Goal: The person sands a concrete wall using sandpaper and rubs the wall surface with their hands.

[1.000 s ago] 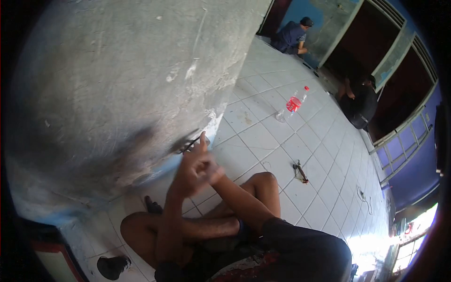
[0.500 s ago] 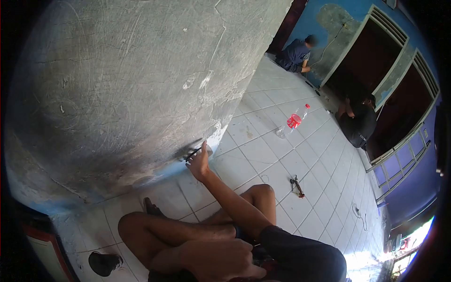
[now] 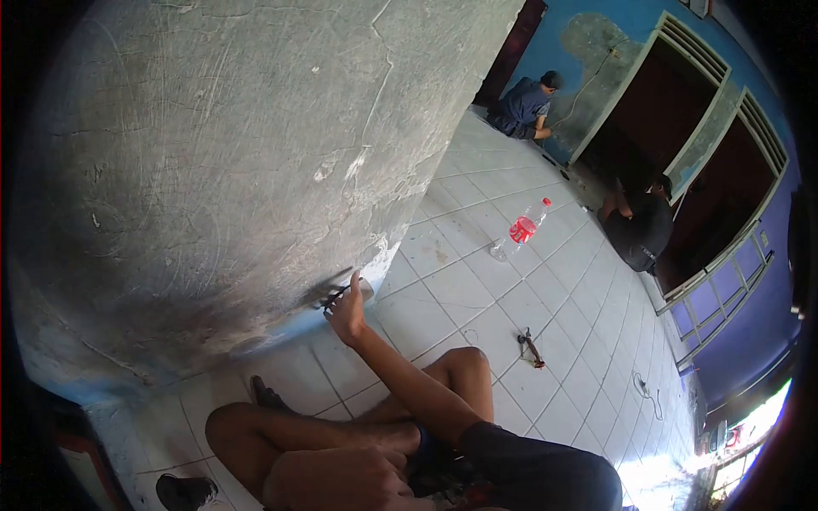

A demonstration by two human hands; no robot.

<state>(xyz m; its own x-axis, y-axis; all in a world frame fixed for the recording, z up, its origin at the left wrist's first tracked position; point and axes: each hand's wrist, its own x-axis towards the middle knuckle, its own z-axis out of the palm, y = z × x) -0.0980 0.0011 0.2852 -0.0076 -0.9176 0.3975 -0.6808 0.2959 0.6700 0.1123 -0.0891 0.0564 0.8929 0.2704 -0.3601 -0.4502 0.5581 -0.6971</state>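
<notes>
My right hand (image 3: 346, 317) reaches out to the foot of the grey plastered wall (image 3: 256, 170), with its fingers closed round a thin dark tool (image 3: 337, 296). The tool lies close against the wall, and its far end is partly hidden. Low in front of my body, my left hand (image 3: 375, 481) has its fingers curled in near my shirt; what it holds, if anything, is hidden. Under my right forearm are my crossed legs (image 3: 315, 426) on the white tiles.
A clear bottle with a red label (image 3: 522, 228) stands on the tiled floor (image 3: 460, 294). Nearer lies a small tool (image 3: 530, 347), with a cable (image 3: 648, 393) farther right. Two people (image 3: 521, 106), (image 3: 641, 226) sit by the far wall. A dark round object (image 3: 183, 491) is at lower left.
My left hand has dropped from beside my right hand down to my lap. My right hand stays at the wall with the dark tool. The view has shifted slightly.
</notes>
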